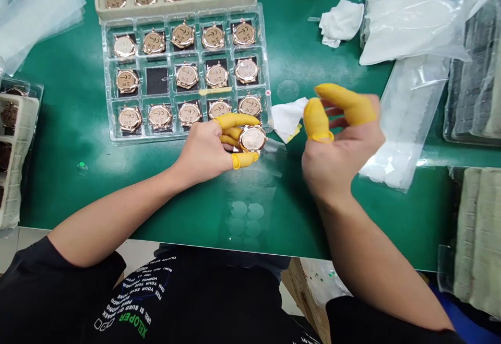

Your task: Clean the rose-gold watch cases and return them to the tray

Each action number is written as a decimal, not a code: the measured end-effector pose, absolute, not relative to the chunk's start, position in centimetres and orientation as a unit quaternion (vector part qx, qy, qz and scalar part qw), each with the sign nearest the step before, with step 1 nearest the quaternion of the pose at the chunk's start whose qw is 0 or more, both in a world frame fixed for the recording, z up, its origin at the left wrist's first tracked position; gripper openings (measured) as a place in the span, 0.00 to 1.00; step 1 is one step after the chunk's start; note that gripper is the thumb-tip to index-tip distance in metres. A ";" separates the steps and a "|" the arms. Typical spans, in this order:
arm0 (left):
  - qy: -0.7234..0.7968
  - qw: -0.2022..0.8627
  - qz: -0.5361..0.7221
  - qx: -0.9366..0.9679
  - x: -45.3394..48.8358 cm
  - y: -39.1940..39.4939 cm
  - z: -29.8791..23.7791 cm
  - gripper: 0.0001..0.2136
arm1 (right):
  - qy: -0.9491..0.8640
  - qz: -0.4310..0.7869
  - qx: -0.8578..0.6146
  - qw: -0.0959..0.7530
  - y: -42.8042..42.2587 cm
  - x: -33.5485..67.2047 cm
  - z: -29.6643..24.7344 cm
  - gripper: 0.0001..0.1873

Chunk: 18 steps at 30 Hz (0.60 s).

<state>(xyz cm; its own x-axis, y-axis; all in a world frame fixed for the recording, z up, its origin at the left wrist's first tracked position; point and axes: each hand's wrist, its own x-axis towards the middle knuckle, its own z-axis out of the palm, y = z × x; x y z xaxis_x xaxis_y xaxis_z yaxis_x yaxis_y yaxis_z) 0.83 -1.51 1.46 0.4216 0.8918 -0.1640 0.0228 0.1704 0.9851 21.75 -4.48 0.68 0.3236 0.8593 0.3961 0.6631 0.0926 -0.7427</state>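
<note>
Left hand (203,152): fingers (237,120) pinch a watch case (252,139) between their tips. Right hand (338,148): fingers (316,119) spread apart, holding nothing.

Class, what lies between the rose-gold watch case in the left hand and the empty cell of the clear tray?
Bottom-row watch cases and the clear tray's raised cell walls lie between the watch case in the left hand and the empty cell.
</note>
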 end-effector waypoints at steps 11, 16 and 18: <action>0.421 0.645 0.330 0.546 0.8 -1.3 1.1 0.28 | -0.568 -0.035 -0.748 0.342 -2.1 27.8 0.3 0.20; 0.431 0.632 0.326 0.556 0.7 -1.4 1.5 0.28 | -0.631 0.109 -0.715 0.281 -3.5 24.7 -0.1 0.18; 0.431 0.631 0.326 0.557 0.7 -1.4 1.5 0.28 | -0.620 0.143 -0.713 0.296 -3.5 24.3 -0.3 0.17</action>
